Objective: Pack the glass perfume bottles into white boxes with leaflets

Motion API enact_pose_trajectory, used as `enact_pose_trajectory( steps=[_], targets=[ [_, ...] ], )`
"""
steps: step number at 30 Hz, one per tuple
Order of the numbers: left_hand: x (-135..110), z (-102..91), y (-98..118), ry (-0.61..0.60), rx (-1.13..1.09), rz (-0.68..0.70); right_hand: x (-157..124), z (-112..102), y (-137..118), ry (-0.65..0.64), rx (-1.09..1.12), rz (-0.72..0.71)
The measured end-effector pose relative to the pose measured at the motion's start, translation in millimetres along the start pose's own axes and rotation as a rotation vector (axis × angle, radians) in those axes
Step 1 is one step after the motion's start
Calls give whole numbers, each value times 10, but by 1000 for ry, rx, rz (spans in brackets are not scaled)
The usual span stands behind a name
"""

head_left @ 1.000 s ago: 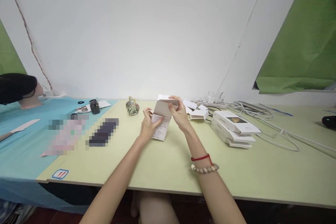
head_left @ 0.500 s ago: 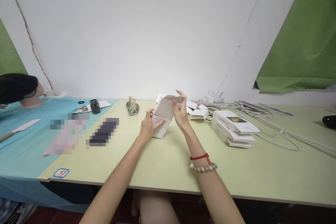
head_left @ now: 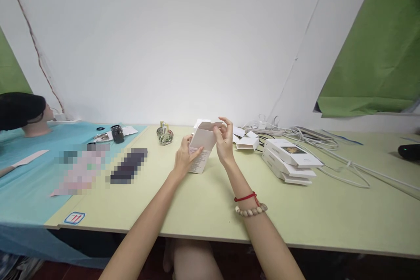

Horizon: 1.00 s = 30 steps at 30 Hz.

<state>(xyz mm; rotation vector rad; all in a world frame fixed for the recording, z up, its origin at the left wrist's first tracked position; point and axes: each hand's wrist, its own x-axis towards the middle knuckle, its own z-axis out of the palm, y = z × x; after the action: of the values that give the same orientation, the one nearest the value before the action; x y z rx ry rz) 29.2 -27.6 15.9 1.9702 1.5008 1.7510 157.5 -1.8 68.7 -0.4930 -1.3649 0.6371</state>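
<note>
A white cardboard box (head_left: 198, 160) with fine print on its lower side stands tilted between my hands, just over the table. Its wide top flap (head_left: 204, 137) is raised. Around the box's left side my left hand (head_left: 184, 154) is closed, thumb across the printed face. My right hand (head_left: 224, 141) pinches the flap's right edge between thumb and fingers near the top. What is inside the box cannot be seen. Two glass perfume bottles (head_left: 166, 135) with gold-coloured tops stand to the left of my hands.
Stacked white boxes (head_left: 288, 159) lie to the right, with open white cartons (head_left: 246, 142) and tangled cables (head_left: 315, 138) behind them. On the left are a dark jar (head_left: 117, 134), a knife (head_left: 31, 157), a mannequin head (head_left: 34, 113) and two pixelated items on the table.
My right hand has drawn slightly left and down with the flap, its fingers now more curled. My left hand keeps its hold on the box. The view has shifted slightly.
</note>
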Motion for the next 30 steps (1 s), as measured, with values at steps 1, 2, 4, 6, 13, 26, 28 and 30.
enact_pose_trajectory(
  steps=[1,2,4,6,13,26,28,30],
  targets=[
    [0,3,2,10,-6,-19,-2,0,-7,2,-23,6],
    [-1,5,3,19,-11,-35,-6,2,-10,-3,-50,11],
    [-3,8,3,33,-24,-63,-17,13,-13,-17,-94,7],
    [-5,10,-6,38,-28,-80,-33,28,-13,-28,-126,-16],
    [1,2,-85,7,9,-110,-66,23,16,-6,-357,-167],
    [-19,22,-130,7,12,52,-82,-39,198,-24,-549,-202],
    [-18,7,-119,-23,-5,55,-91,-43,220,-75,-559,-206],
    [-16,4,-118,-27,-32,41,-102,-41,239,-125,-571,-210]
  ],
)
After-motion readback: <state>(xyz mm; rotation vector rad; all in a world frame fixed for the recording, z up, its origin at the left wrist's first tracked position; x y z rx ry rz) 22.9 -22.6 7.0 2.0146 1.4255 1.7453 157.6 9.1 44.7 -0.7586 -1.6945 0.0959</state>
